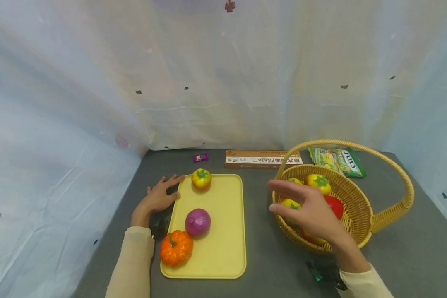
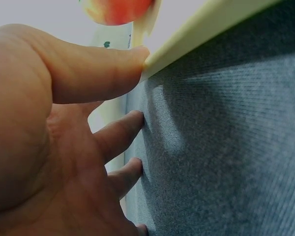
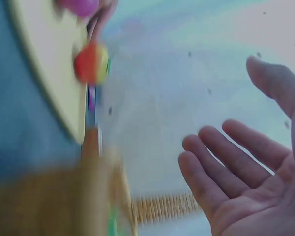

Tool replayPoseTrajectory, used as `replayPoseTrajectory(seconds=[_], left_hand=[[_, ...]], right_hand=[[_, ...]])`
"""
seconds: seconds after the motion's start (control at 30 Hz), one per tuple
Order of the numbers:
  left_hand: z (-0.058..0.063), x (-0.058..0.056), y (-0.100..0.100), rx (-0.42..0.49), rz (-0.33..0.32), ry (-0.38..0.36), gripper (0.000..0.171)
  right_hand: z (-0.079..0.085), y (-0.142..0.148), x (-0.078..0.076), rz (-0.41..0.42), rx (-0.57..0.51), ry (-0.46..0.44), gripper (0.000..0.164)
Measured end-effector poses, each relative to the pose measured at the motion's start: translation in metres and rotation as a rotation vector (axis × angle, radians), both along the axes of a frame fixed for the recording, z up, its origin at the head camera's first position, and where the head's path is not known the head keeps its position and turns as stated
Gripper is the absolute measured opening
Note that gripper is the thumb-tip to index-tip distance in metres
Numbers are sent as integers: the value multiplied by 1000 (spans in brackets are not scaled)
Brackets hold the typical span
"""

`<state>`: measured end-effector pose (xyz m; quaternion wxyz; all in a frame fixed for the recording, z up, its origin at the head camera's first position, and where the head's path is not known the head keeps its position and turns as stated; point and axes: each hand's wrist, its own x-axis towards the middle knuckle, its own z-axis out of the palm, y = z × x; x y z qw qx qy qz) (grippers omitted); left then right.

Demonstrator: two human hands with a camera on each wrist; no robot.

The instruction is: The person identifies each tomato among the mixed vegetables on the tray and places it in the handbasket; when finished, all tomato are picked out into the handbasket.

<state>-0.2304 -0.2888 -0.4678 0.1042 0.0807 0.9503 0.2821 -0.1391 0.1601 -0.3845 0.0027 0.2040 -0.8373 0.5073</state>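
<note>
On the left, my left hand point(image 1: 160, 196) lies with fingers spread beside a pale yellow tray point(image 1: 225, 231). Its thumb touches the tray's edge in the left wrist view, and the other fingertips rest on the grey cloth point(image 2: 226, 128). The tray bears a yellow-and-red tomato point(image 1: 201, 179) at the far end, a purple onion point(image 1: 198, 222) and an orange pumpkin point(image 1: 176, 248). My right hand point(image 1: 309, 211) is over the wicker basket point(image 1: 355, 203), fingers extended, thumb apart, holding nothing. Partly hidden under it are several yellow tomatoes point(image 1: 318, 183) and a red item point(image 1: 334, 206).
The basket's tall handle point(image 1: 398, 169) arches up on the right. Behind stand a pasta box point(image 1: 262, 159) and a green packet point(image 1: 339, 161). A small purple packet point(image 1: 200, 157) lies at the back left. Pale curtains point(image 1: 223, 82) hang around the table.
</note>
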Motion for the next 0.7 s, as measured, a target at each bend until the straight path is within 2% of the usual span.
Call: replayPoseTrajectory(seconds=[0.23,0.47,0.57,0.7], left_hand=[[-2,-1,-1,1,-3,-2,61],[-1,-1,-1,17,-2,-7,61],[-1,0,-1,21,1,-8,61],[-1,0,-1,25,2,-6,61]], right_hand=[[-1,-65,-24,59,-176,4,52],[-10,-116,-47,43,-228,-5,50],[-18,-134,-58,24,-246,-30,52],[-34,-154,-73,-3,-217,-64,56]])
